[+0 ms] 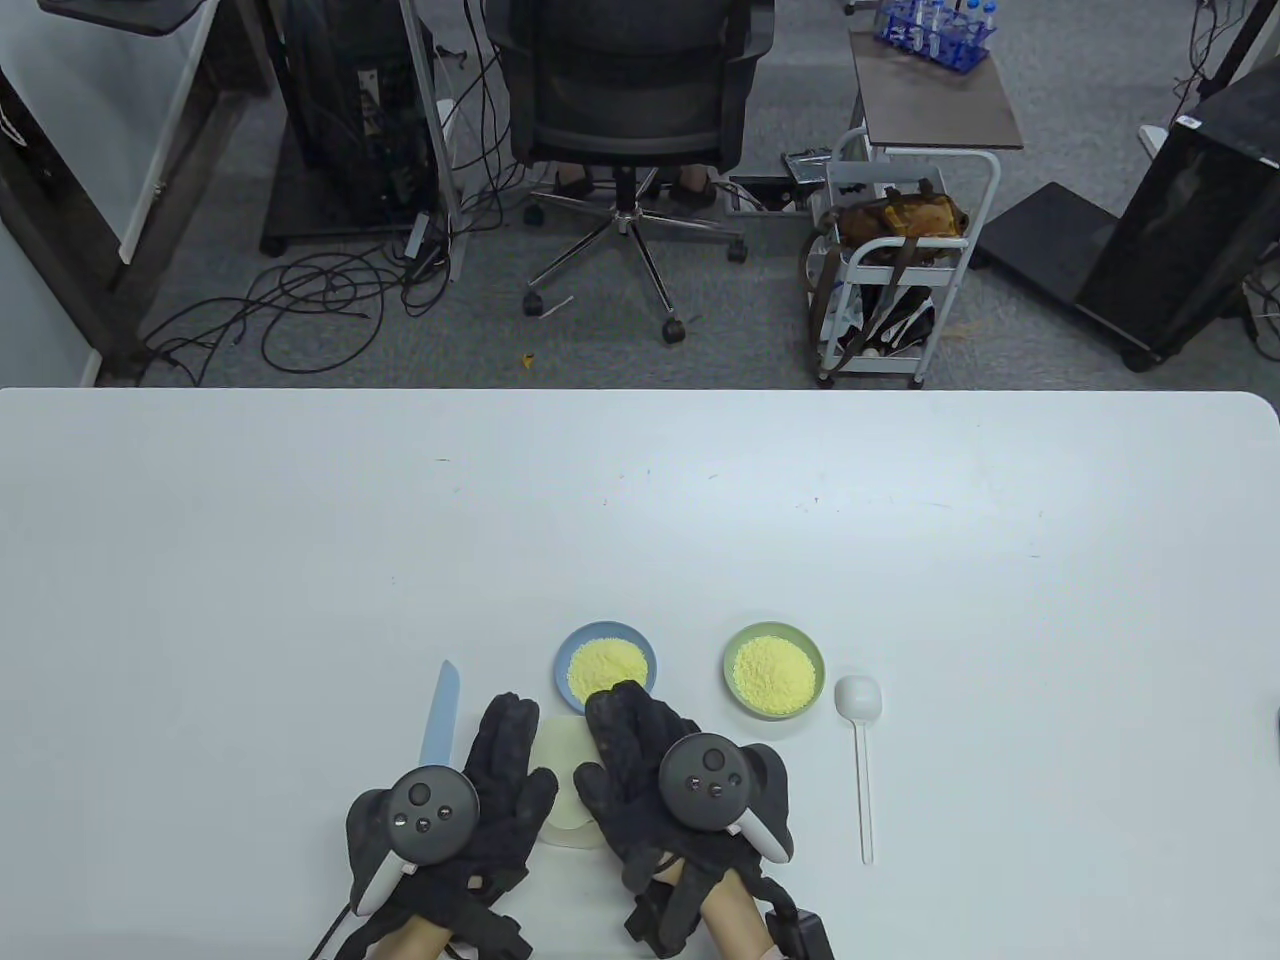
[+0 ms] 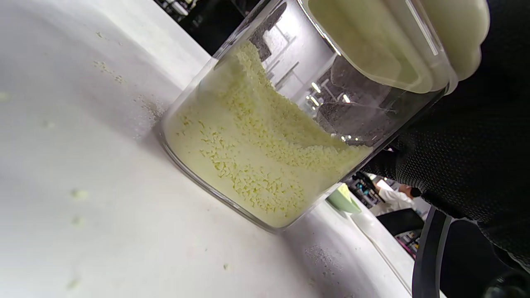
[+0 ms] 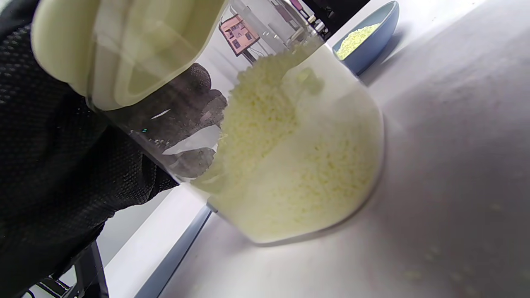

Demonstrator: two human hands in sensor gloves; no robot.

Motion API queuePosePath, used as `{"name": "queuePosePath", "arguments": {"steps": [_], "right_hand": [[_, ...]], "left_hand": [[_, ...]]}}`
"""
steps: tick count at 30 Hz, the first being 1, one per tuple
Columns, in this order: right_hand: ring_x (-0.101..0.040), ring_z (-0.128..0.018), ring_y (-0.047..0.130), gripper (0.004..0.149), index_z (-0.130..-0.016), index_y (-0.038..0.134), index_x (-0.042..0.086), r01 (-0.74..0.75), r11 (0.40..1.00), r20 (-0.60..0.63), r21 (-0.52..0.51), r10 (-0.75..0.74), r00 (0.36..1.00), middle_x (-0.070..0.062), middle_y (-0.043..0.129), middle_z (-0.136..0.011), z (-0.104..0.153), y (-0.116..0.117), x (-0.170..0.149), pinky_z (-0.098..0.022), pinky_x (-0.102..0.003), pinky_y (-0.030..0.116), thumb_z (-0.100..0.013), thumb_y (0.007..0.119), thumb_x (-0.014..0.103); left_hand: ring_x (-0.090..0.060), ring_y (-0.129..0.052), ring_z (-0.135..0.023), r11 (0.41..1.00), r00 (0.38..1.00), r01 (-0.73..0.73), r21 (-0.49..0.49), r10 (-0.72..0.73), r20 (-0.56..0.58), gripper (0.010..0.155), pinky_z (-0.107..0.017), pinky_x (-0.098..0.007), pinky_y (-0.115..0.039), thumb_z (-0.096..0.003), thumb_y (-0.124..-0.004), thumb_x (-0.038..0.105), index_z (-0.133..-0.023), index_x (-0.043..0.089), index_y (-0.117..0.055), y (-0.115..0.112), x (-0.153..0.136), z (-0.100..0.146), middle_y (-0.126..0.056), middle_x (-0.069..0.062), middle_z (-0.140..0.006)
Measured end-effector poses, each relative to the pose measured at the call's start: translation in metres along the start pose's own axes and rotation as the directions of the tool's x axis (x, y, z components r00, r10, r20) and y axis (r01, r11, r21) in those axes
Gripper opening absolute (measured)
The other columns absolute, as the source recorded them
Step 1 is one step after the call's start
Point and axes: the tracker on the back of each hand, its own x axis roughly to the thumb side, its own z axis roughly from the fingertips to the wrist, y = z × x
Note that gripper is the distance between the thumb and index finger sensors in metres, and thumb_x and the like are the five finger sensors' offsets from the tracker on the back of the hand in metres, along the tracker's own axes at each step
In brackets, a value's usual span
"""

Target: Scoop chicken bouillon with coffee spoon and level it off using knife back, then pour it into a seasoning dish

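A glass jar [image 1: 562, 775] of yellow chicken bouillon with a pale lid stands on the table near the front edge, between my two hands. My left hand [image 1: 505, 765] grips its left side, thumb on the lid. My right hand [image 1: 622, 745] wraps the right side. In the wrist views the jar [image 2: 256, 157] [image 3: 290, 165] is about half full, with gloved fingers showing through the glass. The knife [image 1: 440, 715] with a pale blue blade lies left of my left hand. The white coffee spoon [image 1: 860, 720] lies free at the right.
A blue dish [image 1: 605, 668] and a green dish [image 1: 773, 670], both holding bouillon, sit just beyond the hands. Loose grains are scattered on the white table [image 2: 83, 194] around the jar. The table's front edge is close behind the wrists.
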Motion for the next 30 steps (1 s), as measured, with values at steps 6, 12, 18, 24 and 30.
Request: {"name": "queuePosePath", "arguments": {"steps": [6, 12, 18, 24, 30], "right_hand": [[-0.056, -0.098, 0.023, 0.061, -0.098, 0.023, 0.03, -0.001, 1.0, -0.007, 0.018, 0.001, 1.0, -0.011, 0.018, -0.112, -0.0013, 0.0028, -0.0016, -0.064, -0.076, 0.01, -0.048, 0.052, 0.051], [-0.056, -0.098, 0.026, 0.06, -0.098, 0.023, 0.031, 0.045, 0.999, -0.009, 0.028, -0.045, 0.999, -0.012, 0.022, -0.112, -0.0023, 0.0053, -0.0024, -0.064, -0.076, 0.011, -0.048, 0.052, 0.051], [-0.056, -0.098, 0.028, 0.06, -0.098, 0.023, 0.031, 0.133, 0.991, 0.002, 0.026, -0.133, 0.991, -0.011, 0.023, -0.112, -0.0038, 0.0093, -0.0079, -0.064, -0.076, 0.01, -0.049, 0.052, 0.049], [-0.056, -0.097, 0.029, 0.059, -0.097, 0.022, 0.032, 0.123, 0.992, -0.006, 0.036, -0.123, 0.992, -0.01, 0.024, -0.112, -0.0041, 0.009, -0.0079, -0.064, -0.076, 0.01, -0.049, 0.051, 0.05], [-0.056, -0.098, 0.029, 0.059, -0.097, 0.022, 0.032, 0.126, 0.991, -0.016, 0.039, -0.126, 0.992, -0.01, 0.026, -0.112, -0.0041, 0.009, -0.0079, -0.064, -0.077, 0.01, -0.049, 0.051, 0.049]], "left_hand": [[-0.033, -0.038, -0.114, 1.0, 1.0, 0.014, -0.009, -0.014, 0.005, 0.081, -0.075, -0.06, -0.044, -0.0458, -0.043, 0.066, -0.109, 0.023, -0.015, -0.0029, 0.0014, 0.0007, -0.022, -0.013, -0.118], [-0.035, -0.038, -0.114, 0.999, 1.0, 0.022, -0.024, -0.022, -0.001, 0.081, -0.075, -0.06, -0.044, -0.046, -0.043, 0.066, -0.108, 0.023, -0.013, -0.0046, 0.0014, 0.0008, -0.022, -0.015, -0.118], [-0.035, -0.038, -0.114, 0.999, 1.0, 0.024, -0.039, -0.025, -0.013, 0.081, -0.075, -0.061, -0.043, -0.046, -0.041, 0.065, -0.108, 0.023, -0.011, -0.0051, 0.0022, 0.001, -0.022, -0.015, -0.118], [-0.035, -0.037, -0.114, 0.998, 1.0, 0.024, -0.053, -0.025, -0.019, 0.08, -0.075, -0.061, -0.042, -0.0461, -0.04, 0.065, -0.107, 0.023, -0.009, -0.0055, 0.0026, 0.0009, -0.022, -0.015, -0.118], [-0.035, -0.041, -0.113, 0.999, 0.999, 0.024, -0.042, -0.025, -0.031, 0.08, -0.075, -0.061, -0.044, -0.046, -0.041, 0.065, -0.108, 0.024, -0.013, -0.0051, 0.0025, 0.001, -0.026, -0.016, -0.118]]}}
